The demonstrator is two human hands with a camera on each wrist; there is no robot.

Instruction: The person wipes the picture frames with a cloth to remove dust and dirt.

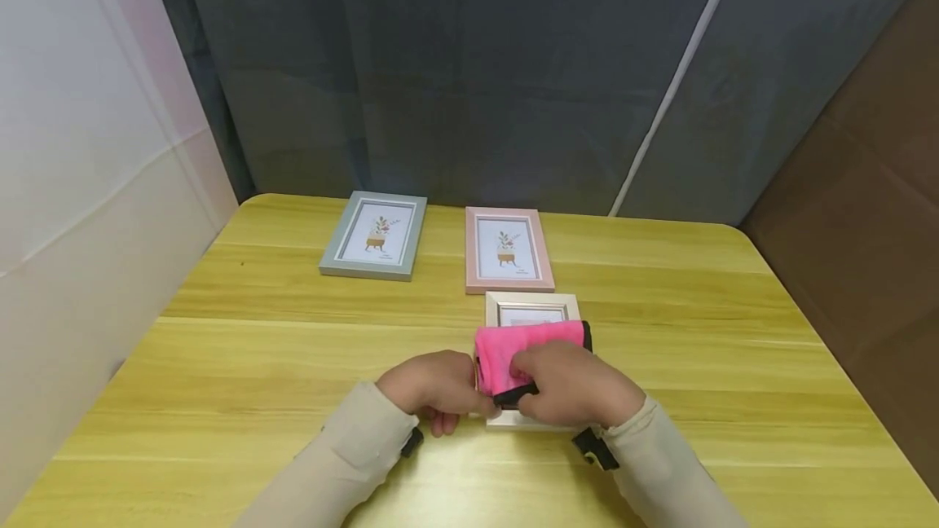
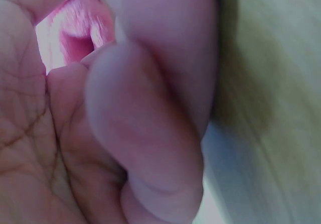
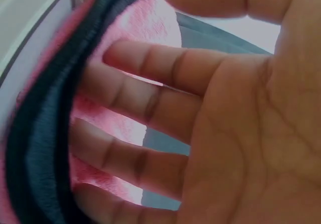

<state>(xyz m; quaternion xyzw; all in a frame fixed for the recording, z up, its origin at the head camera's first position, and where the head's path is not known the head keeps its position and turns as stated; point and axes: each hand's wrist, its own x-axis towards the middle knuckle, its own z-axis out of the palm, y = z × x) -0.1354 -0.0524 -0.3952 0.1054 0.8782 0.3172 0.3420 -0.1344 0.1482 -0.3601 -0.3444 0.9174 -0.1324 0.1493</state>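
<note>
A cream picture frame (image 1: 531, 300) lies on the table in front of me, mostly covered by a folded pink cloth (image 1: 506, 346) with black trim. My left hand (image 1: 440, 385) grips the frame's left edge near its lower corner, thumb at the border and fingers curled. In the left wrist view those fingers (image 2: 145, 133) fill much of the picture, with pink cloth showing through a gap. My right hand (image 1: 575, 385) holds the cloth against the frame, thumb by the black trim. The right wrist view shows its fingertips (image 3: 90, 138) sunk into the pink pile.
A pink picture frame (image 1: 546, 267) lies just beyond the cream one, close to its top edge. Farther left is a grey-green picture frame (image 1: 367, 271). Both lie face up on the wood-patterned table (image 1: 242, 381). A dark curtain (image 1: 455, 72) hangs behind the far edge.
</note>
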